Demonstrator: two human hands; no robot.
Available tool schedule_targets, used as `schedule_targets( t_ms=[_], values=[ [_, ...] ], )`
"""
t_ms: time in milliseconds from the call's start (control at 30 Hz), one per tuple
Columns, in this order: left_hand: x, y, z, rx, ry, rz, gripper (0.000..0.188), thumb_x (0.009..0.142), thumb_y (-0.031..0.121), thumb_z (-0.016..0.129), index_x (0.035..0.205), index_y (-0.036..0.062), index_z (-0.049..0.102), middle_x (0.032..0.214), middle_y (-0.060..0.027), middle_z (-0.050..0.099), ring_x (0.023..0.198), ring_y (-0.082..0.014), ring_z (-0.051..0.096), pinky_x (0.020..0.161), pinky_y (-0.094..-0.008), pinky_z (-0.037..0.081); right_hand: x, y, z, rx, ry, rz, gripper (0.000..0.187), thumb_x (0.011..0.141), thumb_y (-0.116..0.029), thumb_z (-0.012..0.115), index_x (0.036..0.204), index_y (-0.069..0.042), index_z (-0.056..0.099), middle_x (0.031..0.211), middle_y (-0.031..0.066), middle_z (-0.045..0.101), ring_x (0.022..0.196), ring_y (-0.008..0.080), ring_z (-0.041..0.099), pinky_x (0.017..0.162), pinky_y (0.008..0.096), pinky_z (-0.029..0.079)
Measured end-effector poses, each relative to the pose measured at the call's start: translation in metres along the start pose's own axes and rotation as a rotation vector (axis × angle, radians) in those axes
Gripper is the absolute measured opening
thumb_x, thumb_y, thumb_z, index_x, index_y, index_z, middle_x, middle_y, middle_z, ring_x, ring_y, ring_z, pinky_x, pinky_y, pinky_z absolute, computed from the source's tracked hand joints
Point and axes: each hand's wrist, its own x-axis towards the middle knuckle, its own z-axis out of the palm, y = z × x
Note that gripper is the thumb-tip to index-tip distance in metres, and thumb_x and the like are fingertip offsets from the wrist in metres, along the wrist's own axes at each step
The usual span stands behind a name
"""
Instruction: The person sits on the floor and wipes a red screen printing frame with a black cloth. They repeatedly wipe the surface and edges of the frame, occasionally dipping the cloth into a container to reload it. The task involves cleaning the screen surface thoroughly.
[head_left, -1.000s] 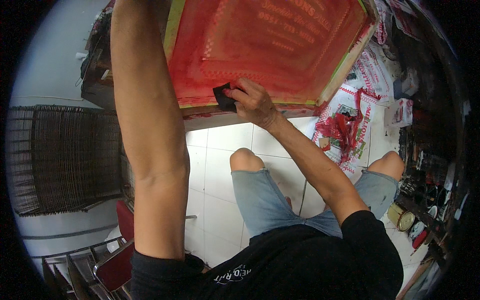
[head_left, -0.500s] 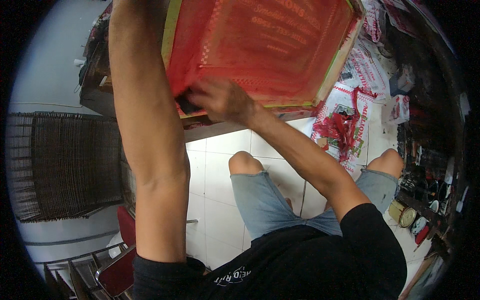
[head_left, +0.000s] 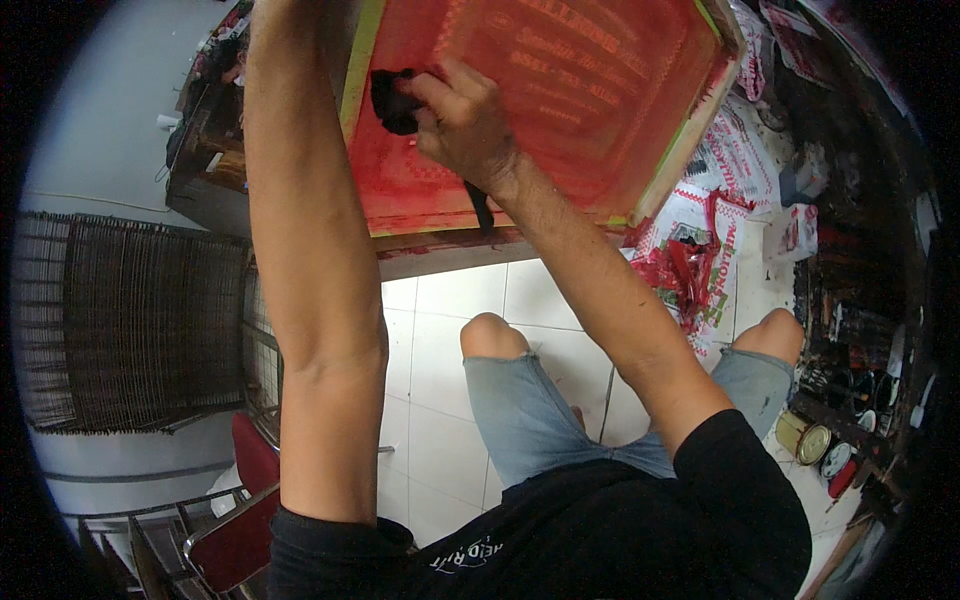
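Note:
A screen printing frame (head_left: pixel 560 165) with red-stained mesh and yellow-green tape along its edges lies tilted at the top of the view. My right hand (head_left: pixel 468 120) is closed on a bunched black rag (head_left: pixel 393 100) and holds it against the mesh, left of the middle. A dark strip (head_left: pixel 480 208) hangs below that hand over the frame's near edge; whether it belongs to the rag I cannot tell. My left arm stretches up along the frame's left side, and its hand lies beyond the upper edge of the picture.
Printed papers and red-stained scraps (head_left: pixel 690 265) lie on the white tiled floor at the right. A paint can (head_left: pixel 812 440) stands by a cluttered dark shelf. At the left are a black wire rack (head_left: pixel 150 325) and a red chair (head_left: pixel 235 540). My knees are below the frame.
My right hand has moved up the mesh, away from the frame's near left corner, with the black rag in it. The dark strip has come into sight below it.

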Motion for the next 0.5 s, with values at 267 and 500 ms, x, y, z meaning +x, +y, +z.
schedule_targets(
  t_ms=[267, 500],
  values=[
    [0.025, -0.021, 0.023, -0.105, -0.028, 0.106, 0.033, 0.093, 0.033, 0.053, 0.108, 0.0053, 0.061, 0.072, 0.0024, 0.051, 0.059, -0.0105, 0.047, 0.05, -0.027, 0.039, -0.048, -0.004, 0.0, 0.143, -0.182, -0.174, 0.018, 0.063, -0.004, 0.058, 0.081, -0.004, 0.058, 0.08, 0.0162, 0.054, 0.074, 0.0351, 0.059, 0.062, 0.0429, 0.052],
    [0.027, -0.015, 0.009, -0.025, -0.038, 0.076, 0.038, 0.092, 0.03, 0.052, 0.114, -0.0009, 0.057, 0.087, -0.0092, 0.056, 0.07, -0.0192, 0.054, 0.058, -0.0317, 0.045, -0.033, -0.017, -0.01, 0.052, 0.1, 0.071, 0.026, 0.062, 0.004, 0.059, 0.087, -0.001, 0.061, 0.082, 0.0162, 0.057, 0.072, 0.0347, 0.059, 0.061, 0.0422, 0.05]
  ],
)
